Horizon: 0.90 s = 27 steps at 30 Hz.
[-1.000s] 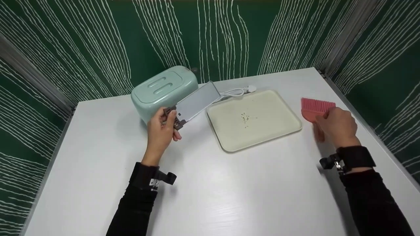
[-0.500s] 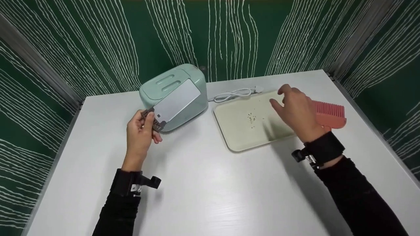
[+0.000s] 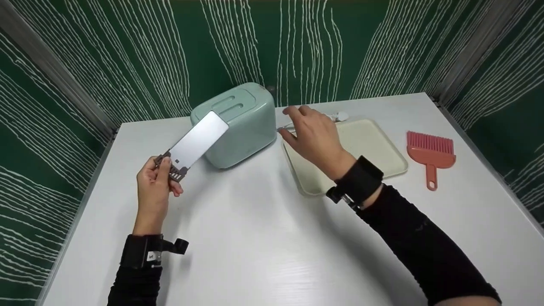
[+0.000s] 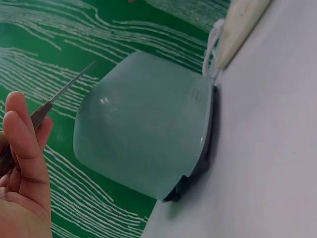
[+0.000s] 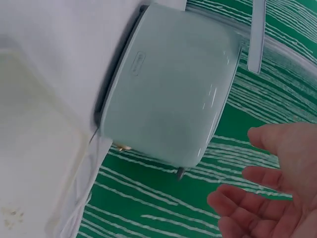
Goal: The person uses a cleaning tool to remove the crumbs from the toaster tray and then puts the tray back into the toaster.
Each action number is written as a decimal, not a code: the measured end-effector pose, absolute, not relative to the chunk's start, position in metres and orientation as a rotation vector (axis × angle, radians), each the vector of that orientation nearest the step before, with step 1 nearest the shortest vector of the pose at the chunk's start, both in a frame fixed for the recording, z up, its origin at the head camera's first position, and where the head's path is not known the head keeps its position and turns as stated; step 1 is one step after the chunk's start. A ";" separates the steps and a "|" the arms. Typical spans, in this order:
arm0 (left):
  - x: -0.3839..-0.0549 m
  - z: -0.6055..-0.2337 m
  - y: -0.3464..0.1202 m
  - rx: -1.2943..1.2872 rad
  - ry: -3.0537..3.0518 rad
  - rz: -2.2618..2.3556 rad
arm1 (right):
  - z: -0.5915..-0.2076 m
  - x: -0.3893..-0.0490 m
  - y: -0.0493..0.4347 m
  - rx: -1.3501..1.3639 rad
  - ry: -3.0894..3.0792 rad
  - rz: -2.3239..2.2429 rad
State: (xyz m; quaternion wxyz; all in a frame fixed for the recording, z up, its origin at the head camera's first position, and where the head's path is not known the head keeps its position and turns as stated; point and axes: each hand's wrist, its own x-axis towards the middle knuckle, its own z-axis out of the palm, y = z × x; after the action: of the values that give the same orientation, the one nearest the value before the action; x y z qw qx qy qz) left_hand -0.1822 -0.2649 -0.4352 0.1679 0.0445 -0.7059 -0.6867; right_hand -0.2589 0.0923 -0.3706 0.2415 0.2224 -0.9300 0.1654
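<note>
My left hand [image 3: 154,187] pinches a toaster crumb tray [image 3: 199,139] by its dark slotted end, thumb on top. The tray's flat metal plate slants up and right, overlapping the front of the mint-green toaster [image 3: 244,134] in the head view. From the left wrist, the crumb tray [image 4: 72,82] shows almost edge-on, raised beside the toaster [image 4: 143,124]. My right hand [image 3: 316,138] is empty, its fingers spread and loosely bent, just right of the toaster. It hides part of the cream serving tray [image 3: 380,146] below.
A pink hand brush [image 3: 431,155] lies on the table's right side, bristles toward the wall. Several dark crumbs [image 5: 12,215] sit on the cream tray. Behind my right hand is a white plug [image 3: 341,116] with its cord. Green white-streaked walls enclose the white table [image 3: 255,238].
My right hand has let go of the hand brush, leaving it on the table, and moved left toward the toaster. My left hand has carried the crumb tray leftward.
</note>
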 end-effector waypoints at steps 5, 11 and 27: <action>-0.173 -0.444 -0.288 0.205 -1.970 -1.984 | -0.364 -0.268 0.047 0.688 -2.569 0.412; -0.161 -0.452 -0.311 0.304 -1.917 -2.035 | -0.366 -0.277 0.003 0.748 -2.622 0.401; -0.172 -0.481 -0.343 0.630 -2.109 -2.130 | -0.380 -0.293 -0.065 0.751 -2.800 0.226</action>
State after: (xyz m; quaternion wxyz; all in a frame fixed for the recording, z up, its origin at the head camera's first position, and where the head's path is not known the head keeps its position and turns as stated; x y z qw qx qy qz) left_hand -0.1716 -0.3429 -0.4808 0.0393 0.2054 -0.6881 -0.6948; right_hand -0.2932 -0.0647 -0.3797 0.1165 0.2565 -0.9564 0.0770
